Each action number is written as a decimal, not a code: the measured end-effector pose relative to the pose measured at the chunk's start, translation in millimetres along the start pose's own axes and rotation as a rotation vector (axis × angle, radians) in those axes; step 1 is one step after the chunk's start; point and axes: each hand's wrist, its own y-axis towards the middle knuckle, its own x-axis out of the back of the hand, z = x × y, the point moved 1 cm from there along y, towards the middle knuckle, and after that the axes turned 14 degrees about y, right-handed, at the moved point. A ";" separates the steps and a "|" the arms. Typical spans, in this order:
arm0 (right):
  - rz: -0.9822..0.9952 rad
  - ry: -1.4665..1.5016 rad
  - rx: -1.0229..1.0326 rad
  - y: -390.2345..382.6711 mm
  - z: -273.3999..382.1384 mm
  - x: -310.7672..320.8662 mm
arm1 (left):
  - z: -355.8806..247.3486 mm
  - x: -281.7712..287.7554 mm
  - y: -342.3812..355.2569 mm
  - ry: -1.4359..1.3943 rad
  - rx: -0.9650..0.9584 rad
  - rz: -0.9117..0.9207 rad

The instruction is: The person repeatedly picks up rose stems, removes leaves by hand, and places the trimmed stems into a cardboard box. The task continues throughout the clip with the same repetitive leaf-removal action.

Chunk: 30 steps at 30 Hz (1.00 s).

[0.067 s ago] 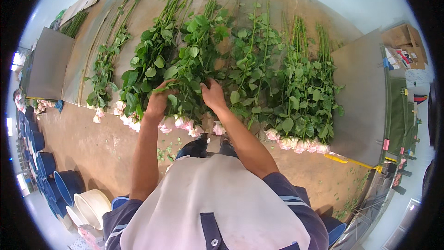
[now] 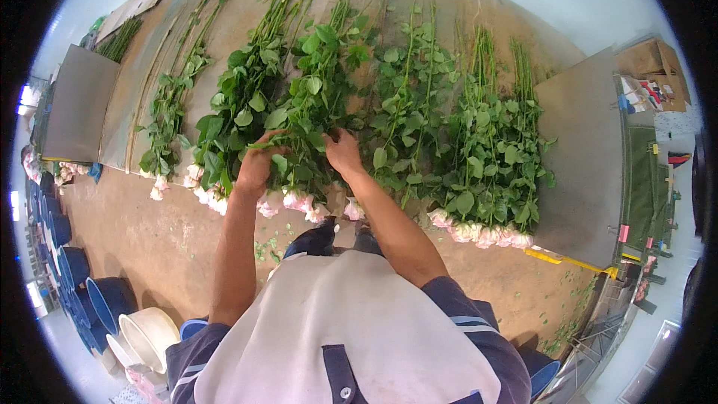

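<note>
A leafy bunch of pale pink roses point(image 2: 308, 93) lies on the table between my hands, its blooms toward me over the near edge and its stems pointing away. My left hand point(image 2: 256, 164) closes on the bunch's left side, its fingers partly covered by leaves. From the right, my right hand point(image 2: 343, 152) grips the same bunch a little above the blooms, fingertips sunk in the foliage. Just left of my left hand rests another thick rose bunch point(image 2: 250, 82). One bloom point(image 2: 354, 208) hangs below my right wrist.
More roses lie in rows to the right point(image 2: 486, 127) and far left point(image 2: 168, 105). Upright grey panels stand at the table's left point(image 2: 78, 105) and right point(image 2: 580, 164). Blue buckets point(image 2: 111, 299) and a cream bucket point(image 2: 153, 337) sit on the floor at lower left.
</note>
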 end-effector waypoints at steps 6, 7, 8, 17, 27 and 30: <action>-0.011 0.345 0.025 -3.0 -8.5 14.3 | 7.9 -12.2 -5.0 0.014 0.104 0.137; -0.074 0.374 0.088 -7.8 -5.1 16.4 | 9.9 -17.0 -6.0 -0.003 0.063 0.147; -0.129 0.395 0.097 -11.2 -0.9 18.7 | 14.3 -27.1 -8.3 0.015 0.042 0.129; -0.046 0.777 -0.010 -22.6 43.4 38.4 | 21.5 -96.1 -27.7 0.456 -0.186 0.013; -0.247 0.970 0.008 -54.6 47.1 95.6 | 13.4 -88.9 -9.6 0.913 -0.442 -0.284; -0.294 0.925 0.062 -54.6 43.2 111.7 | 21.8 -80.7 10.8 1.139 -0.484 -0.520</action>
